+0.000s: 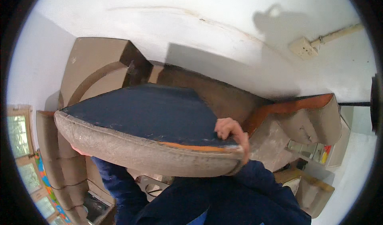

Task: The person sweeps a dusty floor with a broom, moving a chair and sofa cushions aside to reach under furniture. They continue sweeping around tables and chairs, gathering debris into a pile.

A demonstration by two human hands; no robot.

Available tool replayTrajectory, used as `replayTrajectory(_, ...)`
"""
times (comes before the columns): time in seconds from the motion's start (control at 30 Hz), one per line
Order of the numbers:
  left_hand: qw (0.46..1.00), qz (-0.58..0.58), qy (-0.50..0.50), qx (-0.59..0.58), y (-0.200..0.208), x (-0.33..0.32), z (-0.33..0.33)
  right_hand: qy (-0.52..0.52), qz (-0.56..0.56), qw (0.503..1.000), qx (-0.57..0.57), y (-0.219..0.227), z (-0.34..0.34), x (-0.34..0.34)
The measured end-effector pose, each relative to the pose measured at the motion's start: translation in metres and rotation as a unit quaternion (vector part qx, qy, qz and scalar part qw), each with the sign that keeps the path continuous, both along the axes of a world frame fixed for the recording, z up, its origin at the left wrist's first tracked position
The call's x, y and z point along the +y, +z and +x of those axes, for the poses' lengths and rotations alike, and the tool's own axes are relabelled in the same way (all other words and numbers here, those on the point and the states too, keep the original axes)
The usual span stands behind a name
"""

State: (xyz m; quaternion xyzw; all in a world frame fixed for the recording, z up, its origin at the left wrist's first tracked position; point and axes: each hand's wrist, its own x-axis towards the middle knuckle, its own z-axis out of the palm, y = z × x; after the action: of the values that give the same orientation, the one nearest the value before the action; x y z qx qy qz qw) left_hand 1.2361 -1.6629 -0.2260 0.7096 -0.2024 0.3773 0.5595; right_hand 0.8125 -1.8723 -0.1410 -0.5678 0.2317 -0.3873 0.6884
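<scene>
A large sofa cushion (147,155) is held up across my body, tilted so that its dark blue-black backing (139,111) shows. Beige-grey fabric wraps its near edge, and a strip of orange-brown (191,146) shows along the seam. My right hand (233,134) is closed round the right corner, its fingers curled over the backing. Only a sliver of my left hand (76,149) shows at the left underside, supporting the cushion from below; the cushion hides its fingers.
Behind the cushion stands a beige sofa frame (93,69) against the white wall. A curved padded section (311,121) is to the right, another upholstered section (66,161) to the left beside a window (26,173). A socket box (304,48) is on the wall.
</scene>
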Motion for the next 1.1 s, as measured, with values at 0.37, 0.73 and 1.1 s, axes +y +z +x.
replayTrajectory(0.37,0.824,-0.176,-0.268,0.468,0.08,-0.159,-0.003,-0.114,0.253,0.954,-0.112,-0.085,0.032,-0.064)
replayTrajectory(0.73,0.83,0.144,-0.22,0.493,0.023,-0.309,0.071,-0.164,-0.043,0.949,0.267,-0.158,0.066,-0.175)
replayTrajectory(1.1,0.771,0.188,-0.231,0.562,-0.031,-0.263,0.026,-0.039,0.07,0.901,0.426,-0.087,0.1,-0.218)
